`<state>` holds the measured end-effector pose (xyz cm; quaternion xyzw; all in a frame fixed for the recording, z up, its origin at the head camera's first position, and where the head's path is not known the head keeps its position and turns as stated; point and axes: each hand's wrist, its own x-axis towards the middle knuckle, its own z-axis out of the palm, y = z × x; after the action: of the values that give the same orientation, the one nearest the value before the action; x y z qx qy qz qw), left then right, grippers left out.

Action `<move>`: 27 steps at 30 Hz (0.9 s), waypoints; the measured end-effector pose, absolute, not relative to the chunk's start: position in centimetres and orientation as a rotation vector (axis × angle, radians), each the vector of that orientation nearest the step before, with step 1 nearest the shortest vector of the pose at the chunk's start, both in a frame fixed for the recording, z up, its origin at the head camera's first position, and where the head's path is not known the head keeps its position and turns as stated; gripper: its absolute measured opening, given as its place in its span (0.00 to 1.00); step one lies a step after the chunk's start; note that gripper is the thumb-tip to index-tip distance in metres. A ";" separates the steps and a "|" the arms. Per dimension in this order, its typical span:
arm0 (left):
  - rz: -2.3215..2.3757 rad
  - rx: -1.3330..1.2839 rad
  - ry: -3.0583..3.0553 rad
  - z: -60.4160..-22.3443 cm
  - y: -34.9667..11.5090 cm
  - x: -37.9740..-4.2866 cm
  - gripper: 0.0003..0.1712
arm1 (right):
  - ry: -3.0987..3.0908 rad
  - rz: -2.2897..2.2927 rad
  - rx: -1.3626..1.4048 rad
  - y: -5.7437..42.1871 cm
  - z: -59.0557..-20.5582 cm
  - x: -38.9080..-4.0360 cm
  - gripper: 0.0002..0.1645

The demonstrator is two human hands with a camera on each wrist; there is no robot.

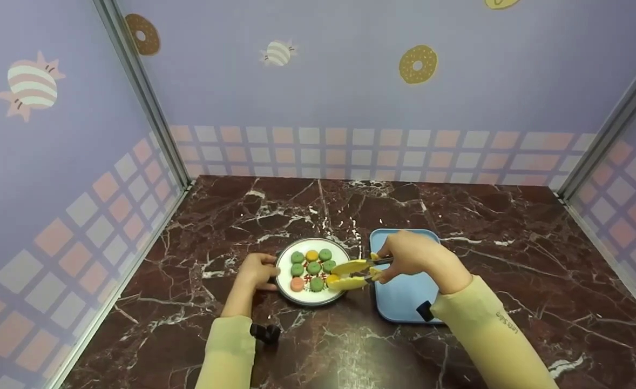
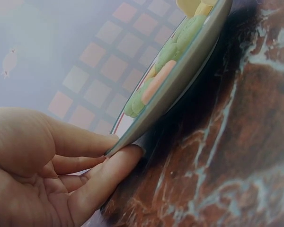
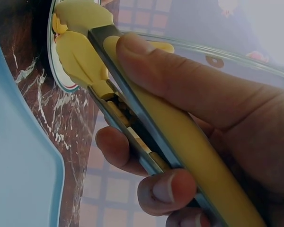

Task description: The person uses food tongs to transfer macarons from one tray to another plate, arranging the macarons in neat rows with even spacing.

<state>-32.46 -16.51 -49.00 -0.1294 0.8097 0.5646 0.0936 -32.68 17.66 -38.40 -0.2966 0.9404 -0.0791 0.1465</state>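
Note:
My left hand (image 1: pixel 257 272) pinches the left rim of a round white plate (image 1: pixel 302 296) with a dark edge line; in the left wrist view the thumb (image 2: pixel 87 142) lies over the rim and a finger (image 2: pixel 114 172) under it. Several small round cookies lie on the plate: green ones (image 1: pixel 313 268), an orange-pink one (image 1: pixel 297 284) and yellow ones (image 1: pixel 312 255). My right hand (image 1: pixel 416 254) grips metal tongs (image 3: pixel 146 113) with yellow tips and grip. The tips reach over the plate's right side, around a yellow cookie (image 1: pixel 332 279).
A light blue tray (image 1: pixel 404 297) lies right of the plate, partly beneath my right hand and forearm. Dark red marble tabletop (image 1: pixel 231 221) surrounds both. Patterned wall panels (image 1: pixel 339 97) stand at the back and sides.

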 end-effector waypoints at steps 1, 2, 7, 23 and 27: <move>1.677 -0.382 2.402 -49.0 -16.5 -32.5 0.25 | 2.707 -0.232 -0.856 17.8 -38.4 -32.7 0.29; 1.679 -0.381 2.402 -49.1 -16.5 -32.5 0.25 | 2.710 -0.235 -0.860 17.9 -38.5 -32.7 0.29; 1.664 -0.381 2.415 -49.1 -16.4 -32.4 0.25 | 2.731 -0.278 -0.907 19.0 -38.8 -32.5 0.29; 1.634 -0.372 2.427 -48.9 -16.6 -32.4 0.26 | 2.780 -0.679 -0.726 26.9 -39.9 -29.5 0.49; 1.639 -0.372 2.424 -49.0 -16.6 -32.4 0.26 | 2.816 -0.691 -0.705 28.8 -40.4 -28.7 0.52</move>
<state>-32.43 -16.59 -48.97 -0.1256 0.8180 0.5531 0.0957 -28.73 28.79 -40.40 -0.2354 0.9407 -0.2310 0.0789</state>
